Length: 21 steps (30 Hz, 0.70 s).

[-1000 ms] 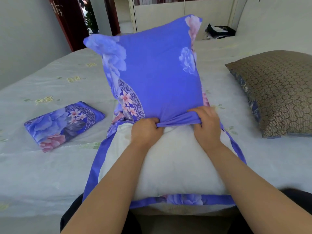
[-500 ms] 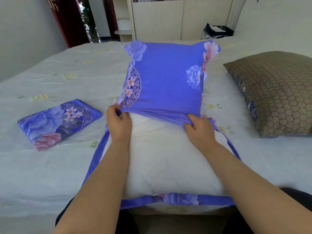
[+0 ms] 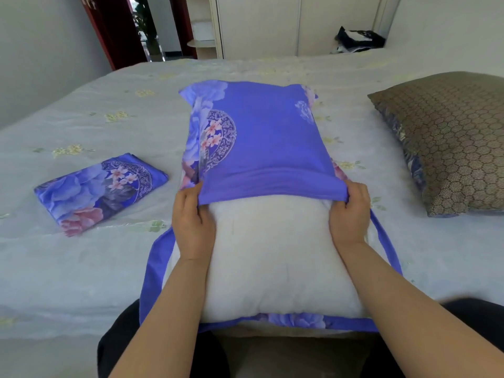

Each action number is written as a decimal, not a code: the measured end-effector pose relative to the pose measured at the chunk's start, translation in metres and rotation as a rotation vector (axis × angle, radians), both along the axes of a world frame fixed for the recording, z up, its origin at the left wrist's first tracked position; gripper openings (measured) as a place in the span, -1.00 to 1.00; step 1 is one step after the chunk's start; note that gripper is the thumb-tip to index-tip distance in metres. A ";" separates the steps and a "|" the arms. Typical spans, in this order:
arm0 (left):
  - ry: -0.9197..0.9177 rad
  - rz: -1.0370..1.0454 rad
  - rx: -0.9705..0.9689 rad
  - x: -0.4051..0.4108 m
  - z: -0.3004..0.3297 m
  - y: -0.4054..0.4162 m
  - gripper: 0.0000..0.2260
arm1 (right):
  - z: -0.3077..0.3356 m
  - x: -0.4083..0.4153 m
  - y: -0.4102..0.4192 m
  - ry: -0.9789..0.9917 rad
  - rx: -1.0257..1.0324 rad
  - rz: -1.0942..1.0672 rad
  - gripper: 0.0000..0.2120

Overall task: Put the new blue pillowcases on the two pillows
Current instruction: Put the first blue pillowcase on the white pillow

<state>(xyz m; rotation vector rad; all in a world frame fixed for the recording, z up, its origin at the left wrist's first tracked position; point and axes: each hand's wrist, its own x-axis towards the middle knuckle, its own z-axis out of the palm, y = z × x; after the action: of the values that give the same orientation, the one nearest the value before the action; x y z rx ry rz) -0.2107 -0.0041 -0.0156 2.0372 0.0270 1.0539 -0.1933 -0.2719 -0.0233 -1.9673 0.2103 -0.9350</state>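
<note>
Both forearms are reaching forward over the white pillow [image 3: 275, 257]. The left hand [image 3: 192, 223] and right hand [image 3: 349, 214] are each pinching the open hem of the blue pillowcase [image 3: 261, 137], which is covering the pillow's far half. The pillow is lying on the bed [image 3: 81, 268]; left of it, a folded pillowcase [image 3: 98, 190]; right of it, a brown pillow [image 3: 450, 140]; beyond it, a white wardrobe [image 3: 272, 23].
</note>
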 end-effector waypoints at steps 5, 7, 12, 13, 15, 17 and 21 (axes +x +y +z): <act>0.044 0.100 -0.021 -0.007 -0.005 0.008 -0.74 | -0.006 -0.015 -0.005 -0.001 -0.144 -0.069 -0.77; 0.066 0.135 -0.053 -0.008 -0.004 0.009 -0.75 | -0.013 -0.013 -0.014 0.184 -0.083 -0.107 -0.79; 0.038 0.024 0.259 -0.013 0.009 0.002 -0.57 | -0.002 -0.010 -0.009 0.048 -0.282 -0.168 -0.79; 0.015 -0.012 0.339 -0.011 0.015 0.000 -0.52 | -0.001 -0.010 -0.008 0.016 -0.312 -0.174 -0.78; 0.025 -0.031 0.454 -0.003 0.026 -0.007 -0.51 | -0.001 -0.009 -0.006 -0.021 -0.366 -0.178 -0.82; 0.113 0.012 0.411 0.010 0.036 -0.017 -0.58 | 0.000 -0.008 -0.004 -0.068 -0.390 -0.144 -0.77; -0.010 0.051 0.157 0.017 0.039 -0.027 -0.72 | 0.002 -0.013 -0.005 -0.196 -0.383 -0.070 -0.80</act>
<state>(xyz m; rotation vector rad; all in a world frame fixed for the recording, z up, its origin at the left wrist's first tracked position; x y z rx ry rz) -0.1940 -0.0314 0.0231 2.1818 -0.0095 1.1281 -0.2063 -0.2772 -0.0212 -2.2053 -0.0154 -1.2810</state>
